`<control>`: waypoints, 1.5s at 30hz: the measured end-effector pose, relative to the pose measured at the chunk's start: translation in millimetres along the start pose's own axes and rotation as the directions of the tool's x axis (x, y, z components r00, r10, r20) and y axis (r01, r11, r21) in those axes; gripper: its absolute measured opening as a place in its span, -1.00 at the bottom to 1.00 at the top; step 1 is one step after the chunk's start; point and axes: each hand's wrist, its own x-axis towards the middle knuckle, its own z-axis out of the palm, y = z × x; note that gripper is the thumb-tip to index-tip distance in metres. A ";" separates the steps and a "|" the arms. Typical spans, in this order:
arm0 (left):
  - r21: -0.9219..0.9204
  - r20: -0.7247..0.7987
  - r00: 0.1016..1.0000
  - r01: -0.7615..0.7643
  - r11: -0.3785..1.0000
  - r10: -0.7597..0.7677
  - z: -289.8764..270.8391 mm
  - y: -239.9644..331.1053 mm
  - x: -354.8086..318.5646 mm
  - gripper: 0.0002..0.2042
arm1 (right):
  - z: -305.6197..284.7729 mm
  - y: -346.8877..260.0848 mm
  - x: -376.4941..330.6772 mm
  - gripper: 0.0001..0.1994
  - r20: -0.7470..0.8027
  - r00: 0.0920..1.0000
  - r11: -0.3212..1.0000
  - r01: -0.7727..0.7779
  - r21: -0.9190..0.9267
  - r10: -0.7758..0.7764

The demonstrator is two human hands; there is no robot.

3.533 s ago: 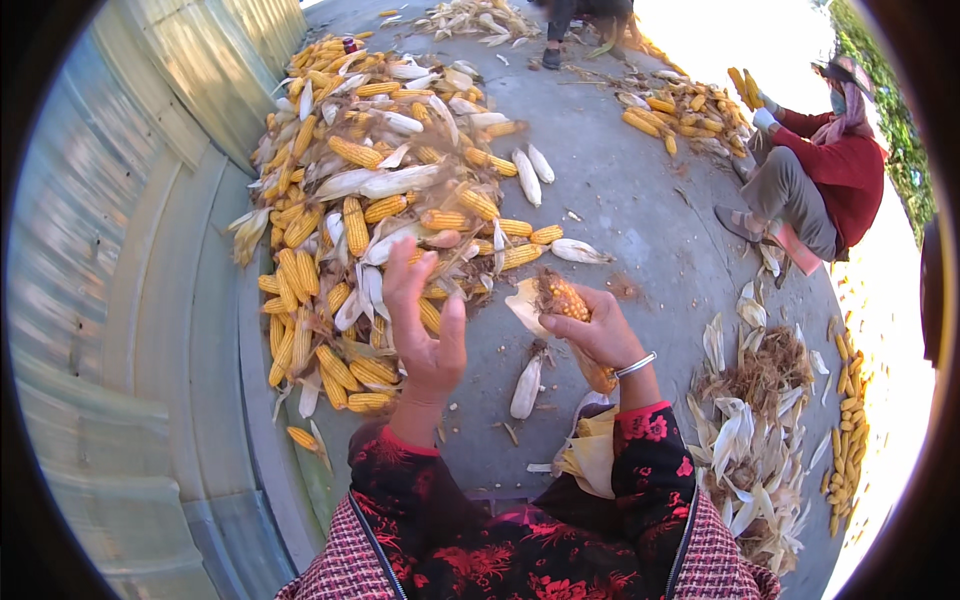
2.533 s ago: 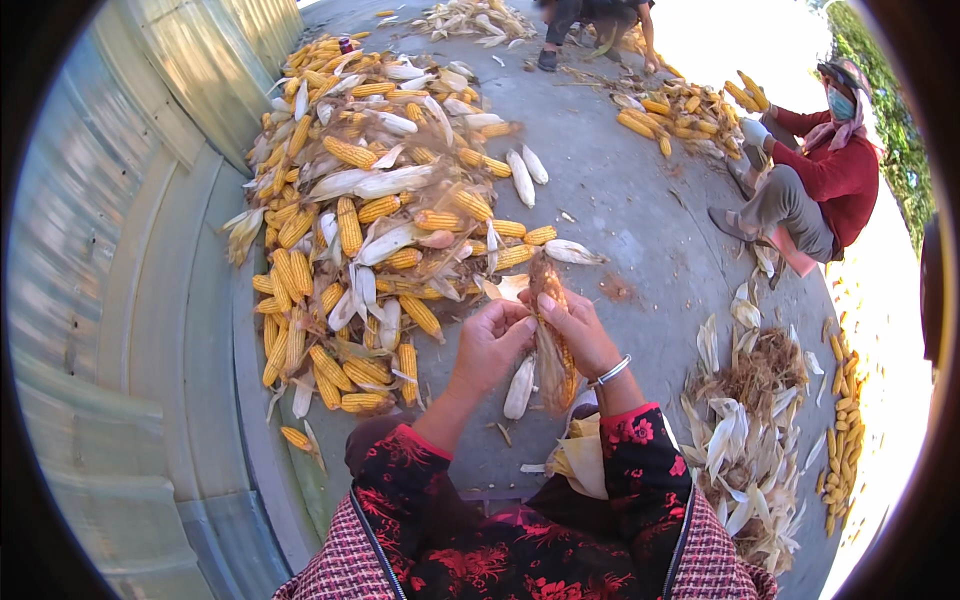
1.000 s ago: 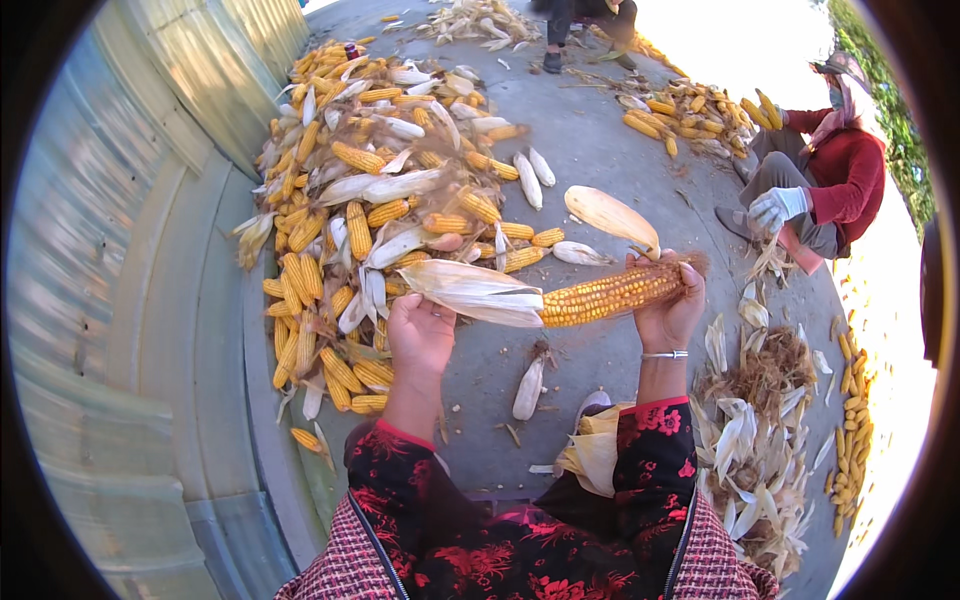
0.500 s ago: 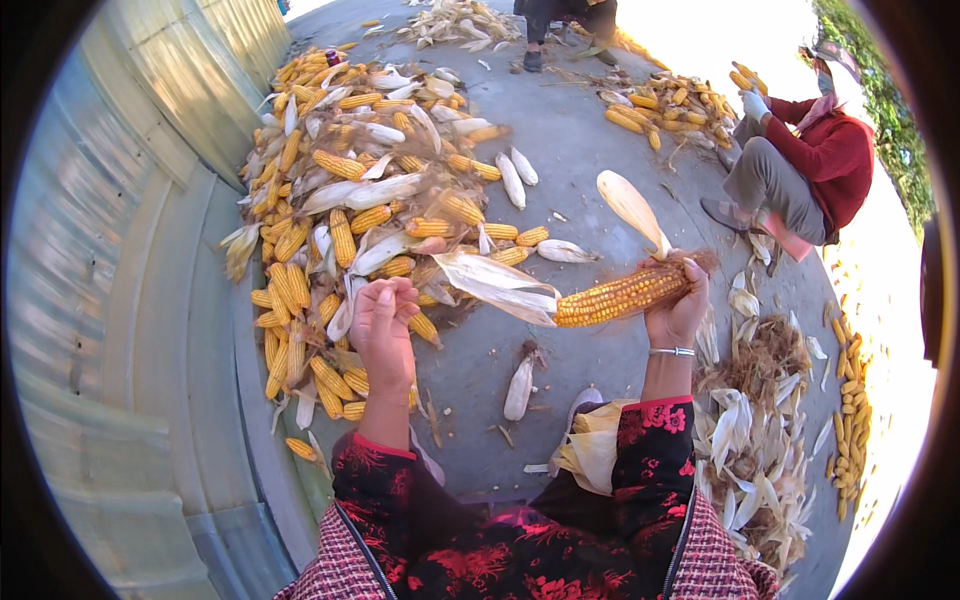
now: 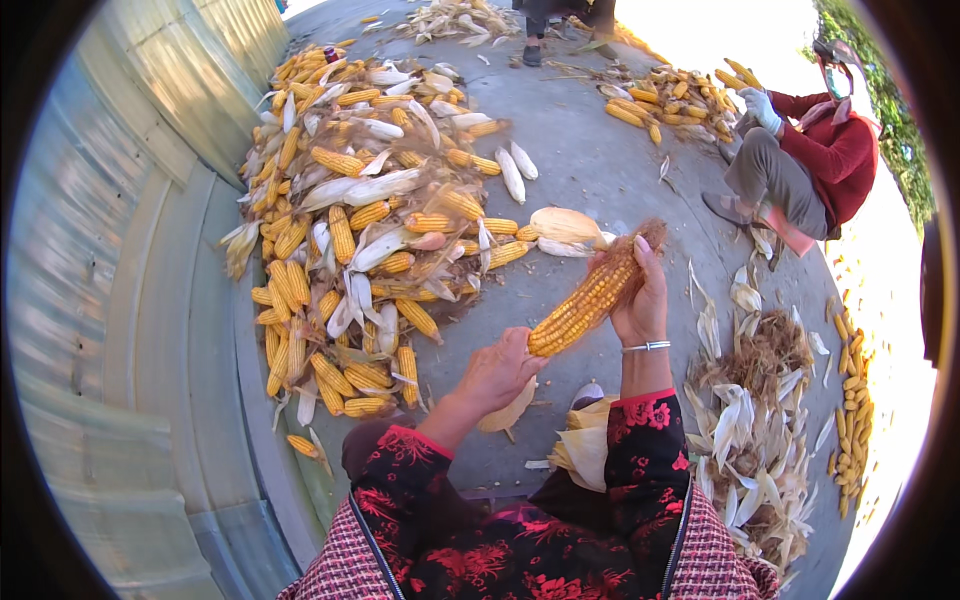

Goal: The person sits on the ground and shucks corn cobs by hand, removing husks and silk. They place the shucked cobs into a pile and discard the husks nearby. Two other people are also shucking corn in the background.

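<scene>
A yellow ear of corn (image 5: 590,300) is held slantwise in front of me, its grains mostly bare and its tip wrapped in brown silk. My right hand (image 5: 643,295), with a silver bracelet at the wrist, is closed around the silky upper end. At the lower end my left hand (image 5: 498,372) has its fingers closed on the cob. A pale husk leaf (image 5: 563,225) spreads out beyond the ear's upper end. Below my left hand shows another husk leaf (image 5: 510,410); whether the hand grips it is hidden.
A big heap of corn ears (image 5: 370,215) lies ahead and left, beside a corrugated metal wall (image 5: 110,250). At the right is a pile of husks and silk (image 5: 755,420), with bare cobs (image 5: 852,420) past it. A co-worker (image 5: 825,150) sits far right; another person (image 5: 565,15) is at the back.
My left hand has come right from beside the heap and closed on the ear's lower end. The ear now slants more steeply, and the husk leaf at its left end has come away.
</scene>
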 end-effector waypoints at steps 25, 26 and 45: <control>-0.439 0.040 0.979 -0.164 0.883 0.202 13.2 60.1 -30.9 -0.75 | -10.3 29.1 17.0 -0.70 -0.395 0.895 0.974 0.156 -0.163 -0.209; -0.345 0.120 0.959 -0.204 0.916 0.258 7.5 66.9 -52.4 -0.76 | -17.3 11.5 30.7 -0.70 -0.455 0.880 0.989 0.149 -0.013 -0.139; -0.324 -0.503 0.837 -0.412 0.851 0.213 -30.3 140.7 22.0 -0.35 | 16.6 21.3 -37.9 -0.61 0.148 0.985 0.910 0.138 -0.392 -0.086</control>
